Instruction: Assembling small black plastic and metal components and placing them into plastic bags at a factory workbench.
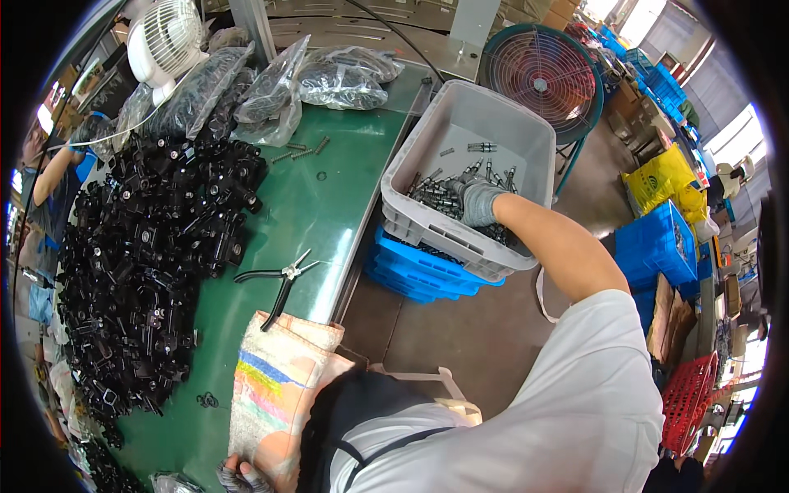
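Note:
My right hand [479,200], in a grey knit glove, reaches into a grey plastic bin [509,111]. Its fingers bend together among slim metal shafts [436,195] heaped at the near end; the fingertips are hidden, so what they grip is unclear. At the bottom edge, my left hand [243,476] wears a similar glove with bare fingertips. Those fingers curl beside the lower end of a striped cloth [271,394], and anything inside them is out of sight. Black-handled pliers [288,275] lie with their jaws parted, one handle over the cloth's upper end.
A large pile of black molded parts [148,263] covers the left of the green table [304,193]. Springs [308,151] and plastic bags of parts [341,78] lie farther back. Blue crates [419,271] sit under the bin. A floor fan [540,85] stands behind it. Another person's arm [53,174] shows far left.

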Demonstrator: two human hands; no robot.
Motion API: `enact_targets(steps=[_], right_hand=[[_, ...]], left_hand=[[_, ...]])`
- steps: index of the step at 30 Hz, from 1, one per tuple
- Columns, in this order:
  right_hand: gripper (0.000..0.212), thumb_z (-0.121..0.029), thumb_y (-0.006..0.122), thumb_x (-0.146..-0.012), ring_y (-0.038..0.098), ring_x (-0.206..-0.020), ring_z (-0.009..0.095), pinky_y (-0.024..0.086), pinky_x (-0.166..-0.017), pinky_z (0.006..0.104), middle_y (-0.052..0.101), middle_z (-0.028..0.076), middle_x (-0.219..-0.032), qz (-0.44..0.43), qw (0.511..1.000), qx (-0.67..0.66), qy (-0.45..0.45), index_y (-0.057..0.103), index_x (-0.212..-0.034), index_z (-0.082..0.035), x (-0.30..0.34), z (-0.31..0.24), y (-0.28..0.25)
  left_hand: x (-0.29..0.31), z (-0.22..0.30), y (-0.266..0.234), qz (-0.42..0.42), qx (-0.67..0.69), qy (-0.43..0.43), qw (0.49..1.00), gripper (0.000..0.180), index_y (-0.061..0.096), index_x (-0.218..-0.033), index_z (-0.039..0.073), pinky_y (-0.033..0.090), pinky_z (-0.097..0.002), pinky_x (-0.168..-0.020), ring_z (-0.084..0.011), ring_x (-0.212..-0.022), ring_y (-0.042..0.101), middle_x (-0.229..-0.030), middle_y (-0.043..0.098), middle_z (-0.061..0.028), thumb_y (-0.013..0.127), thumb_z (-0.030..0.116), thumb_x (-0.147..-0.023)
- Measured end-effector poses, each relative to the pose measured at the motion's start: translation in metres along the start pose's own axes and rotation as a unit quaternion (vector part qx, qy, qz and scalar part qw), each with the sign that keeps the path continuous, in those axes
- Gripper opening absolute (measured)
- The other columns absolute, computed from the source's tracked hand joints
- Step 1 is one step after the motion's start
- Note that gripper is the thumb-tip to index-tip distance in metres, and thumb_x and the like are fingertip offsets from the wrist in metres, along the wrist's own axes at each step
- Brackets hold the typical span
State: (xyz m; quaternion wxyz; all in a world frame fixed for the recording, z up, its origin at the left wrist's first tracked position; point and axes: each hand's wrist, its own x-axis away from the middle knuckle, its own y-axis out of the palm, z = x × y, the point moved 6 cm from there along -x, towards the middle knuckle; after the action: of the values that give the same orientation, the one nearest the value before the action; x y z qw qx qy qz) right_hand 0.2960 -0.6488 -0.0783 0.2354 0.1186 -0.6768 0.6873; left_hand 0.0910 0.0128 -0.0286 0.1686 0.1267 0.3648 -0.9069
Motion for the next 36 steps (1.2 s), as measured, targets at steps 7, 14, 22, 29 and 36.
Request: enact_targets(steps=[7, 14, 22, 29, 36], right_hand=[[0.046, -0.029, 0.062, -0.084, 0.07, -0.091, 0.044, 0.053, -0.089, 0.0495, 0.068, 0.034, -0.103, -0.088, 0.995, 0.045, 0.01, 0.07, -0.107, 0.011, -0.045, 0.0, 0.024], [0.051, -0.026, 0.058, -0.096, 0.051, -0.13, 0.036, 0.036, -0.112, 0.0391, 0.055, 0.028, -0.139, 0.01, 0.989, -0.138, 0.06, 0.052, -0.14, -0.001, -0.109, 0.135, 0.094], [0.042, -0.026, 0.055, -0.097, 0.053, -0.119, 0.032, 0.043, -0.105, 0.0393, 0.057, 0.022, -0.135, 0.012, 0.98, -0.177, -0.092, 0.056, -0.133, -0.005, -0.134, 0.117, 0.091], [0.054, -0.024, 0.046, -0.097, 0.044, -0.141, 0.039, 0.039, -0.114, 0.0426, 0.045, 0.022, -0.153, 0.007, 0.981, -0.091, 0.169, 0.048, -0.146, 0.0, -0.124, 0.042, 0.071], [0.061, -0.03, 0.071, -0.079, 0.058, -0.128, 0.037, 0.046, -0.108, 0.0451, 0.059, 0.024, -0.137, 0.043, 0.987, -0.022, 0.15, 0.062, -0.133, -0.003, -0.065, 0.039, 0.041]], left_hand=[[0.024, -0.041, -0.01, 0.022, -0.031, 0.004, 0.999, 0.036, 0.059, -0.111, 0.002, 0.05, -0.0374, -0.085, -0.0244, -0.093, 0.061, -0.107, 0.064, -0.0132, 0.066, 0.034, -0.097], [-0.01, 0.012, 0.0, 0.011, -0.031, 0.025, 0.999, 0.019, 0.067, -0.101, 0.006, 0.051, -0.038, -0.072, -0.0305, -0.082, 0.064, -0.091, 0.064, -0.0136, 0.071, 0.022, -0.091], [-0.006, 0.009, -0.006, 0.018, -0.008, -0.002, 1.0, 0.02, 0.068, -0.103, 0.006, 0.052, -0.0364, -0.074, -0.0298, -0.084, 0.064, -0.095, 0.064, -0.0133, 0.073, 0.019, -0.089], [0.019, -0.025, -0.018, 0.035, 0.042, -0.039, 0.998, 0.03, 0.064, -0.108, 0.002, 0.05, -0.0358, -0.08, -0.0254, -0.088, 0.062, -0.102, 0.062, -0.0123, 0.066, 0.03, -0.098], [0.007, -0.019, -0.005, 0.017, 0.053, -0.002, 0.998, 0.033, 0.063, -0.11, -0.002, 0.048, -0.0369, -0.085, -0.0267, -0.093, 0.057, -0.106, 0.058, -0.0132, 0.065, 0.03, -0.099]])
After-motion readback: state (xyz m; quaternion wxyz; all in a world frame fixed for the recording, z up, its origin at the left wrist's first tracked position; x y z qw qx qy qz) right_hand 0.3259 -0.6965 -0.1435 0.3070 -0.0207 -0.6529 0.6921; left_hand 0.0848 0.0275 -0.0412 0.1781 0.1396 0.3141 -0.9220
